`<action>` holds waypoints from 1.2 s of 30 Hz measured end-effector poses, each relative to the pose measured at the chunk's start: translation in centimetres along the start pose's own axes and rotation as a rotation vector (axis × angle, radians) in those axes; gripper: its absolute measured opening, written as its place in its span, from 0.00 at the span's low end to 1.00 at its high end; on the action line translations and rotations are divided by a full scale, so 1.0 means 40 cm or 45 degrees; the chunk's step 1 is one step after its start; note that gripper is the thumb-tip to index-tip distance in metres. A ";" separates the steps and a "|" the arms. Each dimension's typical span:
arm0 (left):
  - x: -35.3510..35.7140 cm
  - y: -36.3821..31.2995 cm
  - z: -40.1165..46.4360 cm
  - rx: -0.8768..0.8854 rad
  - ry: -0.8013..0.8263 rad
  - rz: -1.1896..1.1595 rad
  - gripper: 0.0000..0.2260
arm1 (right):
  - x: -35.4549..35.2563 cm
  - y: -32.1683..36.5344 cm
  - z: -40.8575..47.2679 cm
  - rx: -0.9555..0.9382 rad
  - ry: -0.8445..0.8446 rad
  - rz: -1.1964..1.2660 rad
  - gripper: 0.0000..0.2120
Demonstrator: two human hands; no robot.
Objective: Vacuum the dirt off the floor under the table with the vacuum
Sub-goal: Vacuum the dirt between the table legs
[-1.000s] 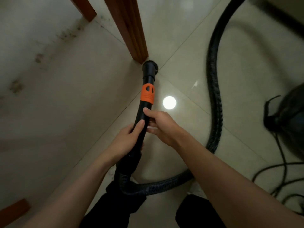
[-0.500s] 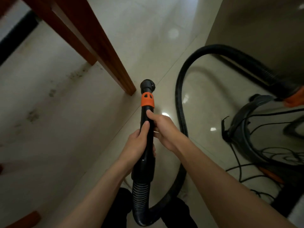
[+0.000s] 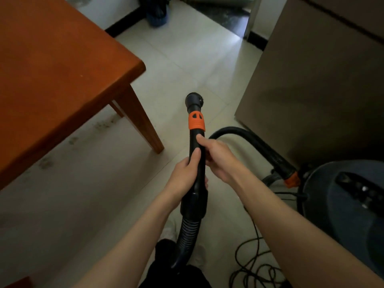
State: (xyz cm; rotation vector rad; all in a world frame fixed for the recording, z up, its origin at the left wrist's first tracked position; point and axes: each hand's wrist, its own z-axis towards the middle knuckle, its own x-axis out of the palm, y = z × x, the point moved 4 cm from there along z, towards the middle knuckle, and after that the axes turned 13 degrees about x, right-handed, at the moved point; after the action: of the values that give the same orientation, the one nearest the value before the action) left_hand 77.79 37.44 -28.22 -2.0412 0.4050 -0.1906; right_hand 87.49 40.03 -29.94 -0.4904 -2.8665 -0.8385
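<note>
Floor: pale glossy floor tiles (image 3: 187, 59) run from a doorway at the top down past the person's knees; dark smudges of dirt (image 3: 72, 140) lie in the shade under the table.
Table: reddish-brown wooden table (image 3: 52, 69) fills the upper left, its near leg (image 3: 145, 129) planted just left of the wand.
Vacuum wand: black plastic vacuum wand with an orange collar (image 3: 196, 142) points away from the person, its round brush nozzle (image 3: 194, 99) in the air over open tile, right of the leg and apart from the dirt.
Left hand: left hand (image 3: 185, 175) grips the wand from the left, thumb laid along the tube.
Right hand: right hand (image 3: 218, 159) holds the wand just above, thumb pressed near the collar.
Vacuum body: dark round canister vacuum (image 3: 349, 204) stands at right, its ribbed black hose (image 3: 249, 140) curving in front of a grey cabinet (image 3: 311, 100); a black cord (image 3: 249, 267) coils nearby.
Change: a second ago the nozzle sat low by the foot of the leg; now the view has risen, the tabletop shows, and the nozzle is off that spot.
Meaning: dirt remains, so the task looks unfinished.
Writing: no brand or label is readable.
</note>
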 end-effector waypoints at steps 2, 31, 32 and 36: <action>-0.013 -0.081 0.029 0.046 0.001 -0.025 0.26 | 0.019 0.094 -0.023 -0.051 -0.021 -0.060 0.14; -0.382 -0.927 0.718 0.443 -0.537 0.032 0.17 | 0.394 1.234 0.151 -0.535 0.164 -0.632 0.08; -0.387 -0.958 0.744 0.459 -0.576 0.005 0.17 | 0.408 1.277 0.161 -0.562 0.178 -0.665 0.07; -0.403 -1.074 0.827 0.526 -0.739 -0.130 0.15 | 0.465 1.438 0.182 -0.656 0.226 -0.833 0.06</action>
State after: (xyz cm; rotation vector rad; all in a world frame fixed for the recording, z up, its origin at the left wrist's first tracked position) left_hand 81.52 89.37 -6.08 -1.6140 -0.0984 0.2400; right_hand 89.28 94.79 -3.36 0.5075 -2.6249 -1.6289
